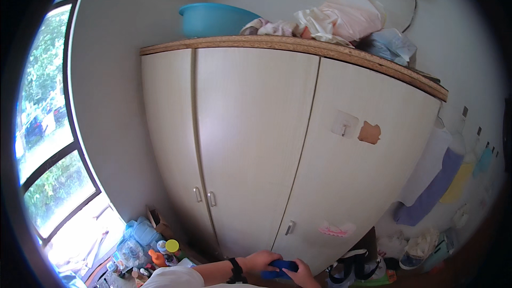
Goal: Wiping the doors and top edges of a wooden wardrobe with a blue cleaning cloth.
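At the bottom of the view, my left hand [262, 261] grips a dark blue item [281, 270] that looks like a folded cloth. My right hand [303, 275] holds its right side, with the thumb across it. A black band circles my left wrist. Directly before me stands a tall cream wardrobe [256, 136] with three doors, all closed. Small metal door handles [211, 199] sit low on the doors. On the right door are a clear adhesive hook [344, 124] and a brown patch [369, 132].
A blue basin [216, 20] and bagged fabrics [344, 16] lie on the wardrobe top. Bottles [157, 258] and blue plastic bags [140, 234] crowd the lower left beside a window [50, 88]. Clothes [430, 188] hang at right above bags [356, 266] on the floor.
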Motion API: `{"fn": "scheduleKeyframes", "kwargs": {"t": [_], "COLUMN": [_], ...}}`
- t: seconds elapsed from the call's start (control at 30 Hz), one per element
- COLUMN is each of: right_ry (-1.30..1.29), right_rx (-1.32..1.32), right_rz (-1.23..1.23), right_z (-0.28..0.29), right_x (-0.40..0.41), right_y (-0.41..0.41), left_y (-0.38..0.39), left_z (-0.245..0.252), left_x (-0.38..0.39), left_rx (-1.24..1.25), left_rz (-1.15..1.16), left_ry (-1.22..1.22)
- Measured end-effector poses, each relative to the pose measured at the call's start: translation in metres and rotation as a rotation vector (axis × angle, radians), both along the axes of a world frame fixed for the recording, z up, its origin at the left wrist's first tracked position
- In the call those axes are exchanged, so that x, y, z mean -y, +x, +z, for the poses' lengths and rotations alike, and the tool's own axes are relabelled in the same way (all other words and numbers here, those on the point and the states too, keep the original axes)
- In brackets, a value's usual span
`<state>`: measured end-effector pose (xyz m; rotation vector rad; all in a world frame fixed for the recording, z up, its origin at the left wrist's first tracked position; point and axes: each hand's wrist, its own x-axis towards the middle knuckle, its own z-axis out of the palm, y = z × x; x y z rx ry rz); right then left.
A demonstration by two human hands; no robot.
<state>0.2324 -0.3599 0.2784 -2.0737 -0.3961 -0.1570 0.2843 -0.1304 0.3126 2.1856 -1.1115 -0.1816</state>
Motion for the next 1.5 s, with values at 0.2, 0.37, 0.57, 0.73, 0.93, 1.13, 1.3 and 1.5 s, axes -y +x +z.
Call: {"fn": "scheduleKeyframes", "kwargs": {"t": [0.2,0.37,0.57,0.73,0.93,1.13,1.3,1.5], "right_ry": [0.187,0.205,0.047,-0.203,-0.194,-0.293,-0.340,-0.445], "right_rx": [-0.046,-0.120,-0.097,-0.102,0.465,0.872,1.017,1.098], "right_rz": [-0.053,-0.075,-0.034,-0.121,-0.197,-0.270,-0.213,-0.162], "right_z": [-0.048,-0.102,-0.074,-0.008,0.085,0.268,0.361,0.418], "right_x": [0.010,0.046,0.059,0.059,0.090,0.104,0.089,0.100], "right_y": [0.015,0.027,-0.004,0.000,0.055,0.077,0.095,0.102], "left_y": [0.014,0.047,0.079,0.102,0.131,0.145,0.135,0.122], "left_z": [0.066,0.188,0.346,0.414,0.441,0.409,0.386,0.380], "left_x": [-0.026,-0.059,-0.122,-0.160,-0.185,-0.167,-0.163,-0.157], "left_rx": [0.557,1.057,1.362,1.444,1.534,1.469,1.247,1.170], "left_rz": [0.090,0.549,0.971,1.130,1.167,1.156,1.190,1.069], "left_ry": [-0.057,-0.091,-0.267,-0.270,-0.510,-0.480,-0.395,-0.316]}}
